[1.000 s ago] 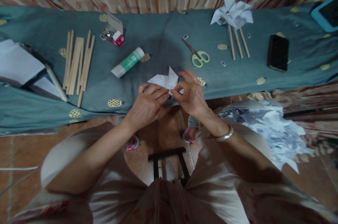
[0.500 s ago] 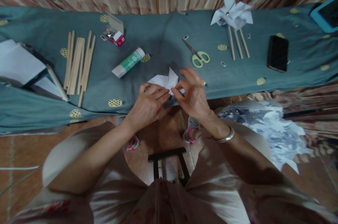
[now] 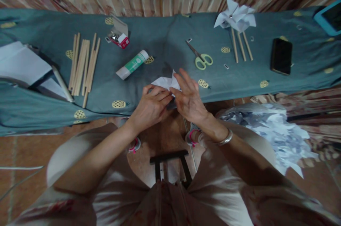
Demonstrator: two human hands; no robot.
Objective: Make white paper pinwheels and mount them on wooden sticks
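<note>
At the table's near edge lies a white paper pinwheel [image 3: 163,82], folded into pointed blades. My left hand [image 3: 152,103] is closed on its near left side, fingers pressed together at the paper's middle. From the right, my right hand [image 3: 189,100] touches the same paper, thumb near its centre and the other fingers stretched out past an upright blade. Both hands hide the near part of the pinwheel. Beyond it are a glue stick [image 3: 132,64] with a green label and scissors [image 3: 201,57] with light green handles.
Wooden sticks [image 3: 82,66] lie left of a red box of small metal pieces [image 3: 121,38]. White paper sheets [image 3: 23,62] are far left. Pinwheels on sticks [image 3: 236,16], a black phone [image 3: 281,55] and a blue-framed device [image 3: 330,18] lie right. A bag of paper pieces [image 3: 277,133] stands on the floor.
My right hand has shifted left over the paper, its fingers now straighter and across the upright blade. My left hand stays on the pinwheel. The whole view has shifted slightly.
</note>
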